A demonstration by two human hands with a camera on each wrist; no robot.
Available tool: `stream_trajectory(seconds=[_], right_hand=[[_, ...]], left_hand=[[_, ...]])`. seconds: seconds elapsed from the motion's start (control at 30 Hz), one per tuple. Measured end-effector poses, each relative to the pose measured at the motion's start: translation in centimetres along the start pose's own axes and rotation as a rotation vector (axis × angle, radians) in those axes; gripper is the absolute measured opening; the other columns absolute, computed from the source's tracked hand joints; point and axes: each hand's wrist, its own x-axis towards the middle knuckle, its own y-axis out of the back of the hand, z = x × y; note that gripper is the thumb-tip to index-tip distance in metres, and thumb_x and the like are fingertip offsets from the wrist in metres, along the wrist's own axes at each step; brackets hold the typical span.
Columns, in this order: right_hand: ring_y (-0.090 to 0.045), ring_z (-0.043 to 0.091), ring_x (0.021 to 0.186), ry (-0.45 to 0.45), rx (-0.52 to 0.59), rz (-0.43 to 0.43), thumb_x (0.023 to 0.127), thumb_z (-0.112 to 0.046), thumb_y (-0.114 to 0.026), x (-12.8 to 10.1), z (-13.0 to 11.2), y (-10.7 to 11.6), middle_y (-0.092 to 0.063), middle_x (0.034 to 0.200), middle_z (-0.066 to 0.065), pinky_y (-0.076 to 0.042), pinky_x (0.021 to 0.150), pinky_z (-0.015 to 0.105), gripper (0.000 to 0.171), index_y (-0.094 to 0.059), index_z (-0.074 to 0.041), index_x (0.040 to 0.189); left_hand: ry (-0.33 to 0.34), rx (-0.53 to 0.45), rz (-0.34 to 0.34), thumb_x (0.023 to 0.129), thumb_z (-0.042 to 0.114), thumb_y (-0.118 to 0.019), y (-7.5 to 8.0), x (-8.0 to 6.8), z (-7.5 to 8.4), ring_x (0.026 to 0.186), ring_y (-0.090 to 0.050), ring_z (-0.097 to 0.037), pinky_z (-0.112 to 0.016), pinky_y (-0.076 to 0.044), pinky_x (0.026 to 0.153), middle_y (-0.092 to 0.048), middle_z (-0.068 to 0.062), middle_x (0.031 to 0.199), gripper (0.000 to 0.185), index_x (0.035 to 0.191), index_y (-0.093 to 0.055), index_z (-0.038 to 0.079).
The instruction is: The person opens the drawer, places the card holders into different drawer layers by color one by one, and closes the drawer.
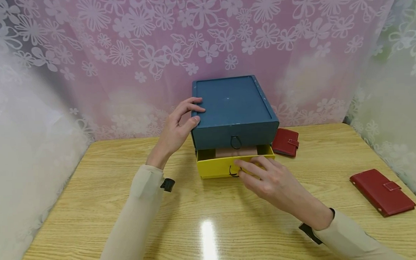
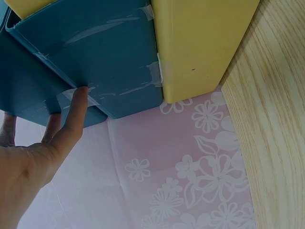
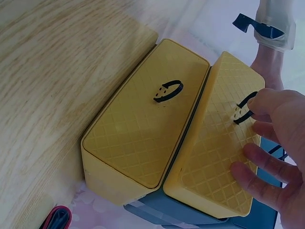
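A drawer box with a blue top (image 1: 231, 100) stands on the table. Its yellow drawer (image 1: 214, 169) is pulled partly out below the blue front, and a flat pinkish-tan item (image 1: 226, 152) shows inside. My right hand (image 1: 268, 181) is at that drawer's front. In the right wrist view its thumb and index finger pinch the black loop handle (image 3: 244, 107), the other fingers spread along the front. Another yellow drawer (image 3: 138, 124) sits shut underneath, with its own loop. My left hand (image 1: 177, 125) rests on the box's upper left edge, fingers extended over the top.
A red wallet-like case (image 1: 285, 142) lies beside the box on the right, partly behind it. A second red case (image 1: 382, 192) with a strap lies near the table's right edge. A pink floral curtain (image 1: 208, 38) hangs right behind the box.
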Motion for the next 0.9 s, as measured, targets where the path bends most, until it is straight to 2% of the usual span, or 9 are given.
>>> stream_trajectory(seconds=[0.43,0.9], right_hand=[[-0.066,0.029,0.093,-0.011,0.009,0.036,0.063,-0.01,-0.095,0.33,0.37,-0.45,-0.074,0.123,0.011,-0.061,0.068,0.038,0.042,-0.075,-0.01,0.1],[-0.065,0.028,0.09,-0.041,0.0,0.015,0.067,-0.01,-0.094,0.6,0.74,-0.91,-0.073,0.123,0.01,-0.061,0.066,0.036,0.037,-0.075,-0.01,0.099]], left_hand=[[0.0,-0.007,-0.001,0.104,0.021,-0.054,-0.02,0.04,0.02,0.148,-0.038,-0.012,-0.048,-0.031,0.124,-0.048,0.003,0.155,0.026,0.124,-0.067,0.012],[-0.008,0.002,0.003,0.104,0.022,-0.053,0.0,0.01,-0.05,0.148,-0.039,-0.011,-0.048,-0.032,0.123,-0.049,0.004,0.154,0.026,0.123,-0.067,0.013]])
